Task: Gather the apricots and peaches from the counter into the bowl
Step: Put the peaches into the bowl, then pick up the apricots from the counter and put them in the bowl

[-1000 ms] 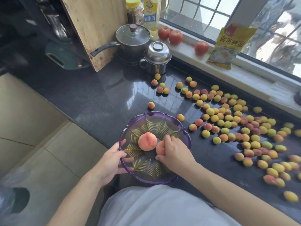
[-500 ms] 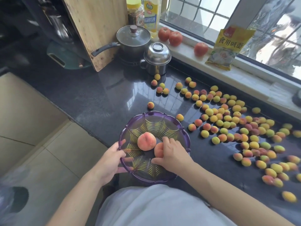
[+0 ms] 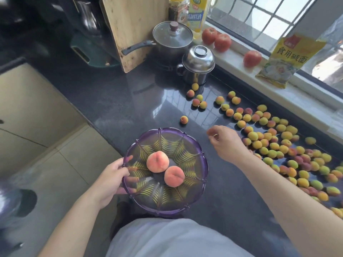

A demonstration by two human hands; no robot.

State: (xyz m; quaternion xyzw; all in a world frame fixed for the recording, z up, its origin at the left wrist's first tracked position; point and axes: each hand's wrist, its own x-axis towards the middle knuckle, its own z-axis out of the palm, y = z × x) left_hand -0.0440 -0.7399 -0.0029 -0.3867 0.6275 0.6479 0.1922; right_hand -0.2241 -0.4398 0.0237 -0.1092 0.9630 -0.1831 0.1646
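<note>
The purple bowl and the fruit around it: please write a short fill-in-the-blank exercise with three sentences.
1. The purple bowl holds ___ peaches, one touching the other.
2. The ___ hand grips the bowl's rim.
3. The right hand hovers over the ___, near the apricots.

Missing words: two; left; counter

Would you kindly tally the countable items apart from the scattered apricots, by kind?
Peaches in the bowl: 2
Tomatoes on the sill: 3
Lidded pots: 2
Total: 7
</note>
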